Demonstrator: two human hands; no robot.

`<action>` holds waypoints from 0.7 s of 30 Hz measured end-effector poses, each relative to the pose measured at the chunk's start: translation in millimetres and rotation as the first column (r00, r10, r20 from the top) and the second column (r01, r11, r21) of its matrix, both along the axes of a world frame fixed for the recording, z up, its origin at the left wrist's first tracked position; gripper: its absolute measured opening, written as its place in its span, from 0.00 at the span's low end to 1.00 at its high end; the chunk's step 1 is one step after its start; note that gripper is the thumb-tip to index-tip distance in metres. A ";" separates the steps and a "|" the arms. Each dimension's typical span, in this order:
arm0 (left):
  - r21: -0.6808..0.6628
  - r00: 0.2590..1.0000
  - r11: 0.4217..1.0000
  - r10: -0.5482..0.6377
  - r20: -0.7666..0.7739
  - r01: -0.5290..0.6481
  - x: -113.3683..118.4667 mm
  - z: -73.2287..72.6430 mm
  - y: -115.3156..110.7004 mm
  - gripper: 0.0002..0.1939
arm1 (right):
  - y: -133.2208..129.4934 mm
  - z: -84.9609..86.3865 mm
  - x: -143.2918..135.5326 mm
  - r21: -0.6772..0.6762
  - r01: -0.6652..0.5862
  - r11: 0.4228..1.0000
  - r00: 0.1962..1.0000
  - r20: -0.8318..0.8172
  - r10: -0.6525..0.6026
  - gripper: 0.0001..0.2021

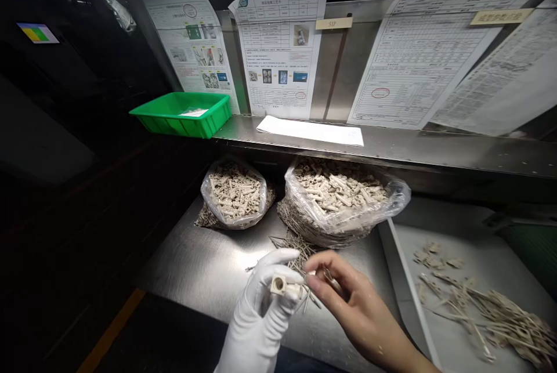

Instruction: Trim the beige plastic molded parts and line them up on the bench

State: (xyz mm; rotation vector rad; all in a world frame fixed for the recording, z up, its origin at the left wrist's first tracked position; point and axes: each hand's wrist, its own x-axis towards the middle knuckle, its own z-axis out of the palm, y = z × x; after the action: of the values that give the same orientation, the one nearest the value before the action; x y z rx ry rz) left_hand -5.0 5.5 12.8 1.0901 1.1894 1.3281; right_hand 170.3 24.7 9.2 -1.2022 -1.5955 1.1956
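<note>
My left hand [265, 303], in a white glove, is closed on a beige plastic part [278, 285] whose square end with a round hole faces me. Just to its right is my bare right hand [348, 297], thumb and index finger curled close to the part; whatever lies between those fingers is too small to make out. Behind both hands a pile of thin sticks [292, 243] lies on the metal table [183, 263]. Two clear plastic bags, a smaller one [235, 193] at left and a larger one [339, 199] at right, are full of similar beige parts.
A grey tray [409, 286] at the right holds beige scraps and thin branched pieces [500, 315]. Above the bags runs a metal shelf [391, 144] with a green bin [183, 115] and a white paper strip [310, 130]. Printed sheets [282, 54] stand behind it.
</note>
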 end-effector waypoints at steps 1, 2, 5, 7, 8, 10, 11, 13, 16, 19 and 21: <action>-0.015 0.999 1.000 0.016 -0.030 -0.016 0.0 1.2 -1.3 0.14 | 0.1 0.6 3.1 0.068 0.026 0.997 0.998 0.048 -0.029 0.11; -0.036 0.999 0.999 0.018 -0.046 -0.019 0.0 2.3 -2.7 0.14 | 0.2 2.6 6.7 0.159 0.041 0.986 0.993 0.102 -0.058 0.12; -0.064 0.998 0.997 -0.054 -0.023 0.053 -1.2 3.4 -5.7 0.12 | 1.4 16.0 16.2 0.437 -0.061 0.898 0.957 0.282 -0.072 0.15; -0.029 0.991 0.991 -0.128 -0.030 0.127 -3.6 2.0 -5.8 0.14 | 2.2 27.1 18.6 0.552 -0.146 0.821 0.925 0.370 -0.084 0.13; 0.002 0.986 0.988 -0.155 -0.057 0.155 -5.0 0.9 -5.4 0.15 | 2.5 31.6 18.6 0.585 -0.173 0.792 0.912 0.398 -0.095 0.12; 0.053 0.978 0.983 -0.169 -0.126 0.177 -7.7 -1.3 -4.6 0.16 | 2.5 37.1 16.8 0.612 -0.185 0.769 0.903 0.414 -0.112 0.09; 0.069 0.975 0.983 -0.160 -0.155 0.173 -8.7 -2.1 -4.5 0.16 | 2.3 38.2 15.8 0.618 -0.163 0.769 0.908 0.398 -0.128 0.06; 0.094 0.967 0.984 -0.130 -0.219 0.153 -9.9 -2.8 -4.9 0.16 | 1.5 38.9 14.3 0.637 -0.112 0.762 0.917 0.362 -0.167 0.02; 0.155 0.953 0.979 -0.080 -0.293 0.130 -10.6 -2.0 -6.6 0.12 | 0.9 43.6 14.2 0.698 -0.147 0.701 0.888 0.405 -0.217 0.04; 0.222 0.943 0.967 -0.045 -0.329 0.124 -11.3 -1.2 -7.6 0.09 | 2.6 57.6 14.2 0.741 -0.272 0.614 0.824 0.509 -0.250 0.04; 0.258 0.932 0.956 -0.038 -0.359 0.139 -12.0 -2.1 -7.2 0.08 | 4.8 69.6 13.2 0.752 -0.350 0.559 0.773 0.568 -0.281 0.04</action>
State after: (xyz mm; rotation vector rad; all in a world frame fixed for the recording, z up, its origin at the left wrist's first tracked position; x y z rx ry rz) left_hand -17.0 -1.7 10.7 1.6226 1.2108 1.2899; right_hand 183.6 29.5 78.8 -0.9100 -2.3032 -0.1600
